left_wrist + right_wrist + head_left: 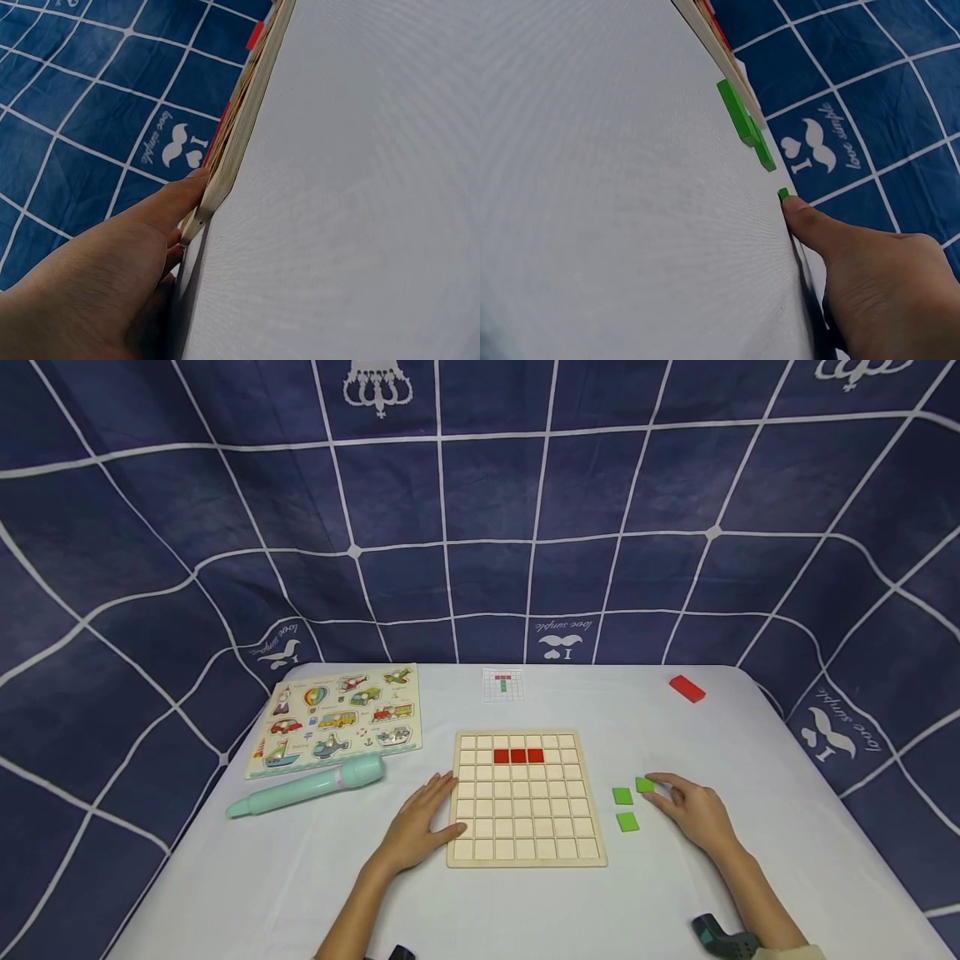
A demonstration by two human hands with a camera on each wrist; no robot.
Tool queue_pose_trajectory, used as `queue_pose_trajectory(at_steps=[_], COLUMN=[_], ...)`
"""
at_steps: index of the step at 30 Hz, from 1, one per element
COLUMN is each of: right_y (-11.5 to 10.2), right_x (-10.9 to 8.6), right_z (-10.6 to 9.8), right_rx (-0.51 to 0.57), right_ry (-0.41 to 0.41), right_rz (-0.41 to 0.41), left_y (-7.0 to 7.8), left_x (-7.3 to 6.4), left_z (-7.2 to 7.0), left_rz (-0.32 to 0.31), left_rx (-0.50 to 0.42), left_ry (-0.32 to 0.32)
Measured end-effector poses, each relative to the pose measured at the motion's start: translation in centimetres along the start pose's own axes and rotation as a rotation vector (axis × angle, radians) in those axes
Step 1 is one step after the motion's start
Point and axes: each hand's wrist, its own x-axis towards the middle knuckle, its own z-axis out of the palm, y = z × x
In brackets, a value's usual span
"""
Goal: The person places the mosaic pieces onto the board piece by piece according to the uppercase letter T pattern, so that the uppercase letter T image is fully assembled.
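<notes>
A wooden grid board (527,857) lies mid-table, with three red square tiles (518,756) in a row in its second row from the far edge. My left hand (417,828) rests at the board's left edge, its thumb (176,199) over the near corner and its fingers stretched along the side. To the right of the board, my right hand (693,810) pinches a green square tile (644,785) between thumb and forefinger, low over the table. Two more green tiles lie beside it, one level with the hand (622,796) and one nearer me (627,822).
A small pattern card (503,685) with a red and green T lies beyond the board. At the far right is a red rectangular block (687,688). A picture puzzle board (337,720) and a mint-green pen-shaped case (307,787) lie on the left. Blue checked cloth (480,510) hangs behind the white table.
</notes>
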Motion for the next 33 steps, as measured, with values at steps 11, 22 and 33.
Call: queue_pose_trajectory(at_steps=[11,22,33], right_y=[-1.2,-7.4,-12.7], right_x=[0.2,1.5,3.4], right_z=[0.6,3.7,7.3], right_rx=[0.041,0.092,0.134], right_ry=[0.042,0.049,-0.017], right_rz=[-0.043,-0.218,-0.208], left_y=[0.1,0.1,-0.1], left_x=[0.0,0.0,0.0], left_z=[-0.1,-0.1,-0.1], left_rz=[-0.024,-0.039,-0.03], left_rx=[-0.004,-0.005,-0.008], left_ry=[-0.023,-0.019,-0.025])
